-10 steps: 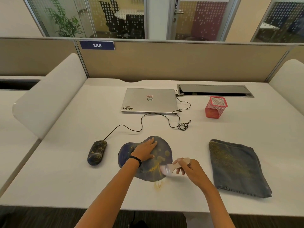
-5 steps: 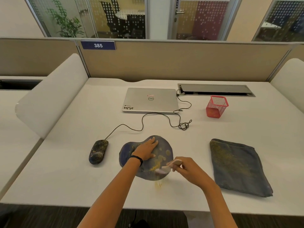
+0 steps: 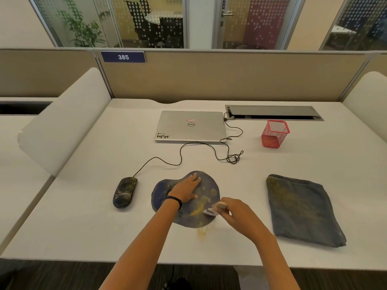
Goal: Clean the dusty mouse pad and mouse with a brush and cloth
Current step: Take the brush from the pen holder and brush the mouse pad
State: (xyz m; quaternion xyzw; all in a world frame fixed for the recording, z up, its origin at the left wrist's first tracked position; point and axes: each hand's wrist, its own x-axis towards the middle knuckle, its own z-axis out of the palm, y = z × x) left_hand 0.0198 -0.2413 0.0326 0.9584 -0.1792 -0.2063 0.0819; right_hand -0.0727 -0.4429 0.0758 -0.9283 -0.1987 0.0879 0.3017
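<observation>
**Inspector:** Step in hand?

**Assessor:** Brushing. The left hand [image 3: 186,190] lies flat, pinning the mouse pad [image 3: 209,185] near the desk's [image 3: 104,216] front edge. The right hand [image 3: 234,212] grasps the brush [image 3: 213,209], bristles on the pad (yellow dust there).

**Inspector:** Next?

**Assessor:** Probably sweeping the rest off. The mouse [image 3: 125,192], left of the pad, is dusty. The cloth [image 3: 301,210] lies toward the right edge.

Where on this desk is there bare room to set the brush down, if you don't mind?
Bare desk lies left of the mouse, and between the mouse pad and the cloth. It is crowded between laptop and pad, where the cable loops.
</observation>
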